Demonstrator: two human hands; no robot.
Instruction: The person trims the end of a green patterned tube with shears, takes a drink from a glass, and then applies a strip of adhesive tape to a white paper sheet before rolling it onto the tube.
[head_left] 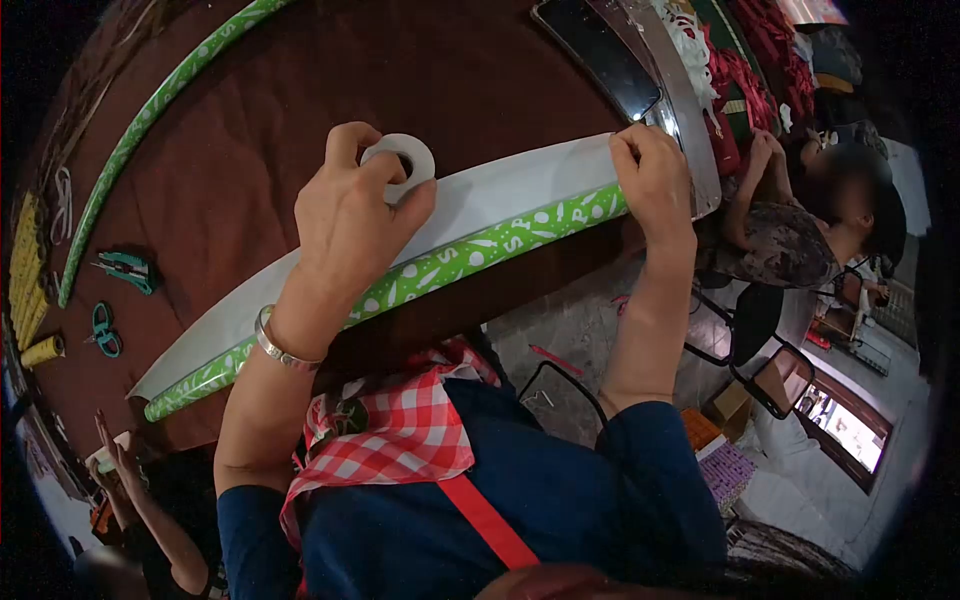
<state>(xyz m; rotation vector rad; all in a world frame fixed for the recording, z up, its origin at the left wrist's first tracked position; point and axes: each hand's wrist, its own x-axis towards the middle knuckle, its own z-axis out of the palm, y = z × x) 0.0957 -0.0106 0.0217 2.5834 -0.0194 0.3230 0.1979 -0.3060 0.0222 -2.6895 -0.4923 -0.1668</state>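
White tape roll [402, 160] pinched in the left hand [350, 215] above the long strip [480, 215]; right hand [655, 180] presses the strip's far end flat on the desk [250, 130].

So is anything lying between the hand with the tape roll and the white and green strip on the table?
Nothing visible does. The left hand holds the white tape roll directly over the white and green strip, and the right hand already presses the strip's far end. The scissors lie well aside.
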